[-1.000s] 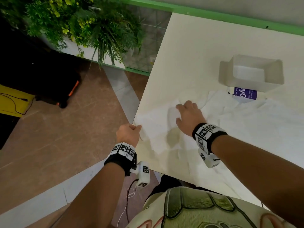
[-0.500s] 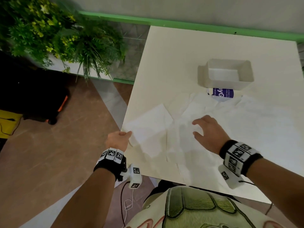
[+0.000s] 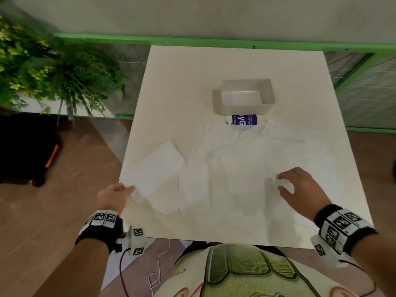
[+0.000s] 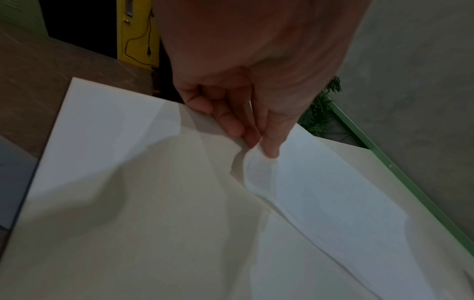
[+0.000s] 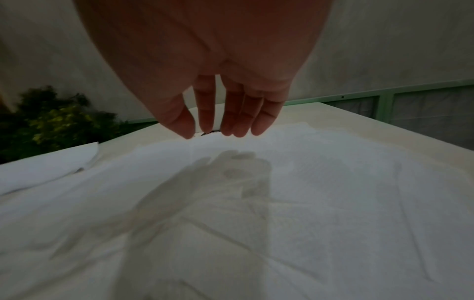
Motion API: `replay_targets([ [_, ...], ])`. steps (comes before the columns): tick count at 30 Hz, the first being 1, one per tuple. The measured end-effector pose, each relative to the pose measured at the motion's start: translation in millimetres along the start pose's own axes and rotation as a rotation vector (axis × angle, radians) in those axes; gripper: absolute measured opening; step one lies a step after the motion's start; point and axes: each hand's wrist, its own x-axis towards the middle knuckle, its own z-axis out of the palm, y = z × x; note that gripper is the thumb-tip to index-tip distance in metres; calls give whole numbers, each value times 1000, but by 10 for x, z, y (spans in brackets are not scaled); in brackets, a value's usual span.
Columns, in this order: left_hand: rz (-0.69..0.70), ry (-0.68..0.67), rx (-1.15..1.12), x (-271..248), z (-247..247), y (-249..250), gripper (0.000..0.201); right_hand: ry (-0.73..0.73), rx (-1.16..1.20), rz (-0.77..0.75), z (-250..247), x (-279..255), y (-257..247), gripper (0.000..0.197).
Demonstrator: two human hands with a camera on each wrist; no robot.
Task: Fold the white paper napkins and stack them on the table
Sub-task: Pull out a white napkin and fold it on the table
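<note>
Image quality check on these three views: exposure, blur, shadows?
Head view: bright, white napkins nearly wash into the pale table, edges soft, wide-angle bend in the table sides. Left wrist view: dim, left hand pinching a napkin corner reads clearly. Right wrist view: dark and soft, right hand blurred, its shadow cast on the napkins.

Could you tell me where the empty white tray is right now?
In the head view the white tray sits at the table's far middle, just behind the purple packet and the loose napkins.

Bare table beyond the napkins, save one white tray mid-table.
</note>
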Motion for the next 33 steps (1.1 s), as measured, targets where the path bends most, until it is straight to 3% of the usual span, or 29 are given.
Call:
replay_targets([
  [3, -31, 54, -27, -48, -6, 8, 43, -68, -72, -203, 16, -106, 42, 38],
  [6, -5, 161, 86, -169, -13, 5, 50, -166, -241, -385, 79, -129, 1, 57],
  [9, 82, 260, 200, -320, 35, 2, 50, -214, -318, -412, 218, -34, -28, 68],
  [11, 155, 260, 256, -465, 111, 29, 48, -240, -294, -405, 304, 61, -9, 62],
  [13, 271, 241, 275, -595, 200, 50, 40, -248, -263, -416, 352, 141, 30, 43],
  [16, 494, 185, 274, -760, 351, 122, 26, -242, -113, -379, 318, 197, 69, 23],
  [20, 746, 89, 300, -889, 542, 296, 19, -231, 56, -309, 184, 163, 119, 26],
  [24, 967, 40, 296, -1024, 656, 549, 10, -79, 275, -166, -55, 84, 0, 23],
  [27, 1086, -7, 251, -1147, 706, 760, 18, -44, 441, -32, -304, 55, -211, 7],
  [30, 1281, -25, 187, -1357, 743, 1028, 17, -62, 558, 97, -518, 147, -505, 24],
  [33, 1472, -27, 155, -1644, 761, 1250, 22, -94, 795, 198, -672, 262, -855, 28],
])
